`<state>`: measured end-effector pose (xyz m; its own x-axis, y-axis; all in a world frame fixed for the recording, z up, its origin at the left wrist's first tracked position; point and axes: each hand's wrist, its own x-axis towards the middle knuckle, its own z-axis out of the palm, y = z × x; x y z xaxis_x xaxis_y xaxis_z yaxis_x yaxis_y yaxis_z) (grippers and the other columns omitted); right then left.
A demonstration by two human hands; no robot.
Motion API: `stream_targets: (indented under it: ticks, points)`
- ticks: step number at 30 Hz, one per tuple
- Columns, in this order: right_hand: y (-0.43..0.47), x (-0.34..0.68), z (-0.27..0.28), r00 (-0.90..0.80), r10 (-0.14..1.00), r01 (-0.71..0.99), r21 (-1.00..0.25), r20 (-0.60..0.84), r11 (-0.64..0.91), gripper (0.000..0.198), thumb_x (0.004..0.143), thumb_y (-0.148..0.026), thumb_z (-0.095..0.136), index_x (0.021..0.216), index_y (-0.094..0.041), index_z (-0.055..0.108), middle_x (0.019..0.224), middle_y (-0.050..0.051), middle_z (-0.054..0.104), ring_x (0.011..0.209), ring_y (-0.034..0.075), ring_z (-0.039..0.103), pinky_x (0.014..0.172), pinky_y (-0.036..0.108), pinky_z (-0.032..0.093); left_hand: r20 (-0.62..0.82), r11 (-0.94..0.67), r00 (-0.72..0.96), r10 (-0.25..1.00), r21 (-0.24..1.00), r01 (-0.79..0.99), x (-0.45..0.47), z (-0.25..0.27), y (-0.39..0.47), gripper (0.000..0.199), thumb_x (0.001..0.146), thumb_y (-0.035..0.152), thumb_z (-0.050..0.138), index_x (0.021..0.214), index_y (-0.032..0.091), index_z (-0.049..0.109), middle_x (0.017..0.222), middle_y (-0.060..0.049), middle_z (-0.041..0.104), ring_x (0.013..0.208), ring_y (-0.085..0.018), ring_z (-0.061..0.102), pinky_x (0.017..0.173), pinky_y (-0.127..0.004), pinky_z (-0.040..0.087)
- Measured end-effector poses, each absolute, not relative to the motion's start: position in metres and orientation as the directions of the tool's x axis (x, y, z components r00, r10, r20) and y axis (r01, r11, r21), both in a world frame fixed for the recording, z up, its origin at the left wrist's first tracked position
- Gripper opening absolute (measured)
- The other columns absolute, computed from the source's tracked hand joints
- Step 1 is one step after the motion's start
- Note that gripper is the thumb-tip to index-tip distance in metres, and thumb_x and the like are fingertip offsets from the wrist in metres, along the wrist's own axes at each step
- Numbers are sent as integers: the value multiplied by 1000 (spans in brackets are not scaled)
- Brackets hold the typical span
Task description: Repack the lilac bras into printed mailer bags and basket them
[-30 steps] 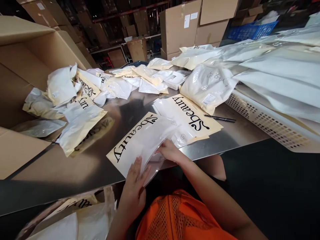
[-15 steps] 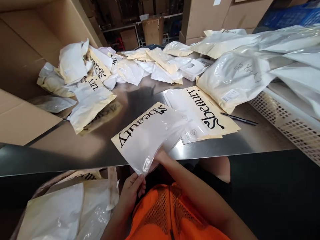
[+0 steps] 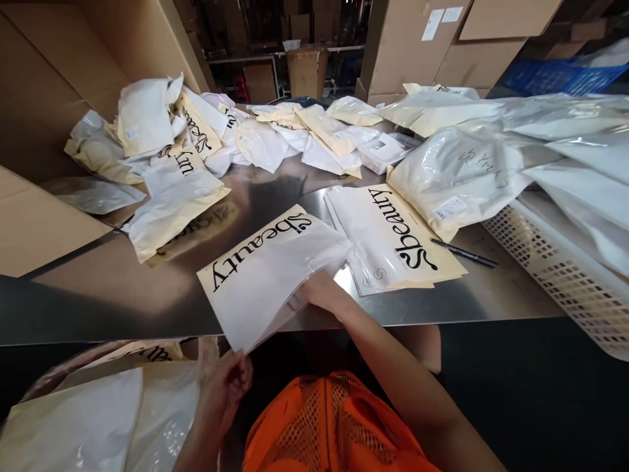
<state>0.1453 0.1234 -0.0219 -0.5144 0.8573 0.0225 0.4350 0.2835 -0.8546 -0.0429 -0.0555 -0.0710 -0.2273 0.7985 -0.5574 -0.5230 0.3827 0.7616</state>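
A flat plastic mailing bag (image 3: 270,269) with a cream back and black "Sbeauty" lettering slants over the table's front edge. My left hand (image 3: 230,379) is closed, pinching its near lower corner between thumb and fingers. At the bag's gaping right-hand edge is my right hand (image 3: 322,292); its fingers are hidden by the plastic, so their grip does not show. Just beyond lies a stack of similar flat bags (image 3: 376,239), lettered the same way. A black pen (image 3: 464,254) rests on the right edge of that stack.
Filled bags (image 3: 171,203) spill from an open cardboard box (image 3: 49,216) at left. A bulky filled bag (image 3: 457,177) and a white perforated basket (image 3: 555,278) occupy the right. A small white basket (image 3: 381,157) stands behind. More bags (image 3: 98,419) sit below the table's front edge at left.
The bag and my left hand have shifted left and slightly down. The bag's edge gapes wider around my right hand, which has moved slightly up. The camera view has also tilted a little.
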Motion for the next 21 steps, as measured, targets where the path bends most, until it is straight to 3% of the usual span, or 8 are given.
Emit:
stream_targets:
  ticks: [2,4,6,8,11,15,18,21]
  points:
    - [112,178,-9,-559,829,497,-800,3,337,15,86,-15,56,75,-15,67,86,6,70,93,22,63,87,30,43,-579,303,-291,761,715,-630,-58,-67,-53,41,62,37,80,51,18,45,47,4,39,41,-8,35,36,-19,27]
    - [106,210,1,-436,900,626,-714,13,313,28,92,-31,52,71,-17,65,72,5,67,72,20,61,71,29,41,-573,155,-367,733,666,-729,-73,-61,-50,37,60,31,76,51,18,42,48,4,38,42,-8,35,35,-19,29]
    - [108,236,5,-193,980,769,-615,40,176,43,95,-49,43,73,-19,63,66,5,64,65,19,58,63,29,36,-517,-23,-431,739,621,-784,-79,-58,-49,32,56,29,72,53,18,43,50,3,39,44,-9,37,37,-19,33]
    - [114,250,-1,-69,994,792,-611,-84,3,51,94,-60,37,73,-19,60,63,6,62,64,20,57,63,30,35,-460,-107,-441,771,588,-802,-70,-61,-51,29,50,27,70,53,18,42,52,3,39,46,-9,38,39,-20,35]
    - [116,250,-22,-257,887,586,-792,-384,-173,50,91,-63,42,69,-19,53,58,1,58,57,16,55,62,27,38,-499,110,-265,825,601,-791,-26,-72,-54,30,49,28,71,49,18,42,48,3,39,42,-8,36,37,-20,29]
    - [80,222,-46,-357,869,283,-926,-342,-248,51,84,-64,54,62,-20,41,51,-6,41,50,9,39,53,23,32,-619,556,93,780,615,-559,51,-77,-45,47,60,60,71,54,17,53,44,2,46,37,-7,37,36,-18,20]
    - [40,201,-49,-360,859,126,-931,-365,-343,51,80,-66,58,66,-20,43,50,-6,41,47,10,38,49,23,31,-538,539,148,830,704,-462,87,-67,-25,63,61,79,61,53,17,55,40,2,45,31,-7,34,34,-21,16]
    - [15,191,-44,-385,830,-13,-897,-404,-442,51,76,-69,62,70,-21,45,53,-5,47,48,12,43,47,24,36,-468,432,47,882,766,-475,97,-58,-10,66,61,77,64,40,17,47,33,2,37,29,-6,31,34,-22,17]
